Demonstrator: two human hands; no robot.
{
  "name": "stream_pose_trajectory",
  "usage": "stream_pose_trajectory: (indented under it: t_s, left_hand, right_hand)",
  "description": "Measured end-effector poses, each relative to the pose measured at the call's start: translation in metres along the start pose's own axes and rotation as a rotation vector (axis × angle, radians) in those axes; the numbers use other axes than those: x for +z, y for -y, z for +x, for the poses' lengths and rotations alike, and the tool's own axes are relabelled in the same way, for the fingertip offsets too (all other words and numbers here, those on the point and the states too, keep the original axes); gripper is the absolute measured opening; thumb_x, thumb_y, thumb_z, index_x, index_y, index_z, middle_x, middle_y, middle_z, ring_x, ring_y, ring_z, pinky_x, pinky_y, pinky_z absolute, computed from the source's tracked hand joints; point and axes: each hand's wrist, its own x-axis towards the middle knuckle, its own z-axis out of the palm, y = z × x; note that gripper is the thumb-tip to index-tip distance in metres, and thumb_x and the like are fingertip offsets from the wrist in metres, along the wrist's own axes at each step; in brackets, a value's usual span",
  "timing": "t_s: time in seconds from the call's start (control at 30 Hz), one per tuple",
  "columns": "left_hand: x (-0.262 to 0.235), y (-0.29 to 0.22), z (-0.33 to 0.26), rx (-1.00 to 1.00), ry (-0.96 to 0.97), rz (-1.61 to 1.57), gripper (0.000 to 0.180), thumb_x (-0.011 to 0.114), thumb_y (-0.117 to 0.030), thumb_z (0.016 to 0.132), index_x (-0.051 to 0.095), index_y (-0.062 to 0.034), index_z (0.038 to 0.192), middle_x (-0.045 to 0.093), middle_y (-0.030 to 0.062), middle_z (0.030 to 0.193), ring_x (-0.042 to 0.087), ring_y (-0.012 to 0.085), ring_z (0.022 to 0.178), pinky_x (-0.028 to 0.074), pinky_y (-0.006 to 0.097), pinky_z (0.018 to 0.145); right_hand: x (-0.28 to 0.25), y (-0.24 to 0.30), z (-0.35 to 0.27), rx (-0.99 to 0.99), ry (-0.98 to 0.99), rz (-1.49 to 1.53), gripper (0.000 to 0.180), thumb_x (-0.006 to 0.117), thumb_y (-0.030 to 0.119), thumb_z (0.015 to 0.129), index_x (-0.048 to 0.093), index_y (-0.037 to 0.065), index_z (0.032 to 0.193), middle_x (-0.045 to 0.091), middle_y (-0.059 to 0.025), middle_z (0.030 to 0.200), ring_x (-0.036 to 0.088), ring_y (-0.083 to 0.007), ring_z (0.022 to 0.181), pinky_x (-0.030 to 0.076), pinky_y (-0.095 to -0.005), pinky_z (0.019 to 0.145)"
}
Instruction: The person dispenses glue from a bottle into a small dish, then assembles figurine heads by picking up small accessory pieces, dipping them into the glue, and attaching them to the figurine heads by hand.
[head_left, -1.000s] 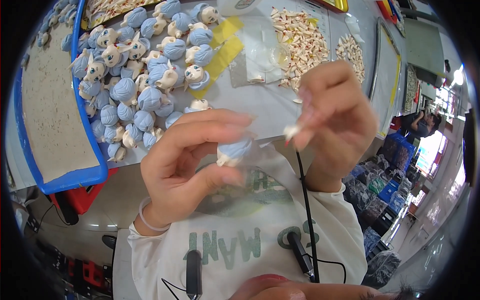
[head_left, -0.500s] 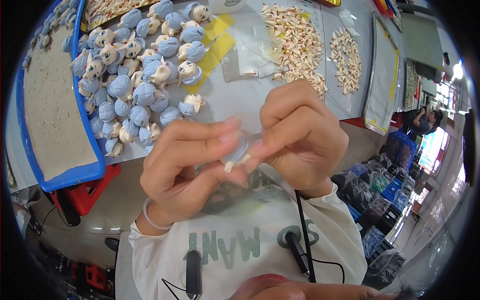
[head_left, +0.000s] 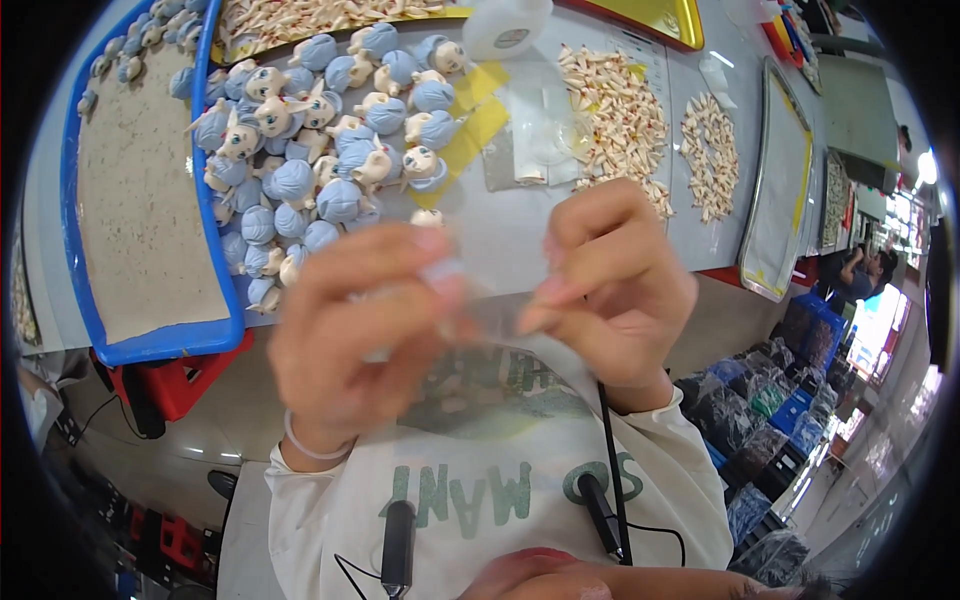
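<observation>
My left hand [head_left: 365,325], blurred by motion, is closed around a small doll head [head_left: 443,272]; only a bluish patch shows between the fingers. A short gap separates it from my right hand [head_left: 625,290], whose thumb and fingertips are pinched together. Whatever that pinch may hold is too small and hidden to name. Beyond my left hand lies a crowd of doll heads [head_left: 292,180] with pale blue hair and cream faces. Past my right hand is a heap of small cream pointed pieces with reddish tips [head_left: 615,115].
At the left stands a blue-rimmed tray [head_left: 222,270] with several doll heads at its far end. A smaller group of pointed pieces [head_left: 708,155], a metal-edged tray [head_left: 770,185], a white bottle [head_left: 508,28] and yellow tape [head_left: 480,125] are on the table. Wrapped crates [head_left: 760,425] stand at the right.
My hands have drawn apart; before, both had their fingertips on the doll head. The left has turned and now mostly hides it. The view has shifted slightly.
</observation>
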Motion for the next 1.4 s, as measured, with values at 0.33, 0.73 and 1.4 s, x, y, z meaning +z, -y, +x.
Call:
stream_pose_trajectory:
  t_s: [0.33, 0.73, 1.4]
  left_hand:
    - [-0.04, 0.003, 0.028, -0.15, -0.023, 0.717, 0.031, 0.061, 0.005, 0.071, 0.058, -0.0043, 0.1, 0.054, 0.0117, 0.1, 0.054, 0.0251, 0.087, 0.045, 0.031, 0.07]
    - [-0.064, 0.0, 0.048, -0.134, -0.111, 0.9, 0.028, 0.058, -0.001, 0.076, 0.056, -0.0053, 0.104, 0.054, 0.0119, 0.103, 0.053, 0.027, 0.093, 0.044, 0.033, 0.075]
    - [-0.055, 0.001, 0.043, -0.114, -0.141, 0.594, 0.024, 0.06, 0.002, 0.073, 0.054, -0.001, 0.096, 0.052, 0.0132, 0.105, 0.051, 0.0207, 0.089, 0.039, 0.028, 0.078]
  right_hand:
    - [-0.026, -0.013, 0.006, 0.079, -0.15, 0.065, 0.017, 0.06, -0.009, 0.063, 0.055, -0.001, 0.078, 0.053, -0.0085, 0.078, 0.049, -0.0178, 0.076, 0.038, -0.0274, 0.071]
    - [-0.053, -0.019, -0.006, 0.11, -0.231, 0.036, 0.017, 0.058, -0.01, 0.068, 0.054, -0.001, 0.082, 0.052, -0.0092, 0.081, 0.048, -0.0152, 0.074, 0.038, -0.025, 0.069]
    - [-0.13, -0.039, -0.02, 0.166, -0.402, -0.504, 0.013, 0.061, -0.002, 0.071, 0.058, 0.0, 0.084, 0.054, -0.0033, 0.078, 0.05, -0.0103, 0.072, 0.041, -0.0214, 0.062]
